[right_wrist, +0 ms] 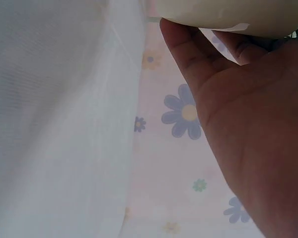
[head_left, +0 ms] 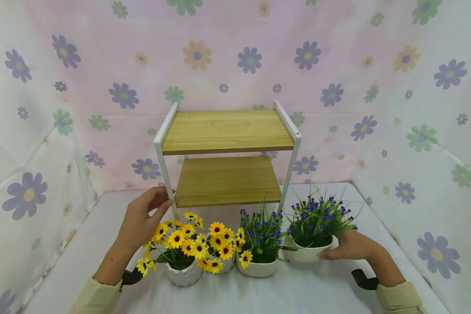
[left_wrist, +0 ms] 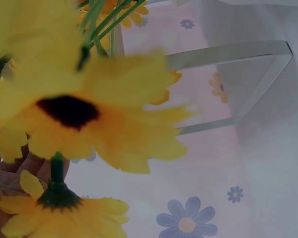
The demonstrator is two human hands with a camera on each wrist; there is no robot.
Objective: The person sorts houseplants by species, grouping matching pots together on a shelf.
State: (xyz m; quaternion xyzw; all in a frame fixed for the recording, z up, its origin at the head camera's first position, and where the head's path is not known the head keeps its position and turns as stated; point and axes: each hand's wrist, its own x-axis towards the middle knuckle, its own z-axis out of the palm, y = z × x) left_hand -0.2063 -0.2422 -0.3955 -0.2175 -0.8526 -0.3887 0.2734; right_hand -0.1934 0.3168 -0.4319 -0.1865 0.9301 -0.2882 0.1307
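A small two-tier shelf (head_left: 227, 131) with wooden boards and a white frame stands on the white-covered table. My left hand (head_left: 143, 218) grips its left front leg, thumb in front and fingers behind; in the left wrist view, yellow flowers (left_wrist: 69, 111) mostly block that hand. On the other side, my right hand (head_left: 353, 246) holds a white oval pot (head_left: 308, 254) of purple flowers by its right end. The right wrist view shows the fingers against the lower part of this pot (right_wrist: 228, 15). A second potted purple plant (head_left: 258, 267) stands just left of it.
Two pots of yellow flowers stand in front of the shelf's left half, the nearer one a white ribbed pot (head_left: 184, 277). Floral cloth (head_left: 227, 78) hangs behind and along both sides. Black wrist straps (head_left: 364, 279) show beside both sleeves.
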